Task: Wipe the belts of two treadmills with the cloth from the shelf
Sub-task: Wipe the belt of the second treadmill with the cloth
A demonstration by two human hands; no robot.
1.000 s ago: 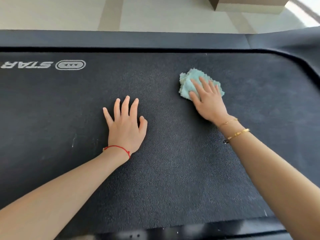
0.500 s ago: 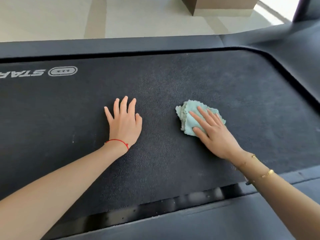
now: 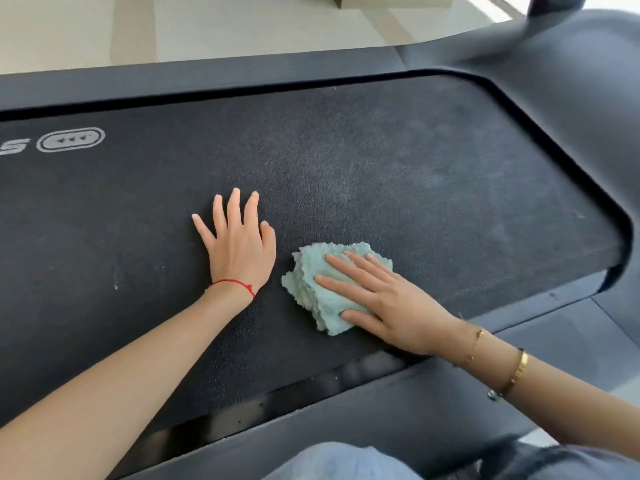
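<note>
A dark textured treadmill belt (image 3: 398, 174) fills most of the head view, with a white logo at its left. A folded light-green cloth (image 3: 322, 292) lies on the belt near its front edge. My right hand (image 3: 388, 303) presses flat on the cloth with straight fingers, covering its right part. My left hand (image 3: 239, 244) rests flat on the bare belt just left of the cloth, fingers spread, a red string round the wrist.
The treadmill's grey side rail (image 3: 433, 410) runs along the near edge, and the far rail (image 3: 207, 74) borders a pale tiled floor (image 3: 242, 26). A raised dark motor cover (image 3: 588, 98) curves round the belt's right end. My knee in light jeans (image 3: 332, 462) shows at the bottom.
My right hand has drawn the cloth across the belt toward me and to the left, close to my left hand. The left hand has stayed flat in place. The view has shifted left.
</note>
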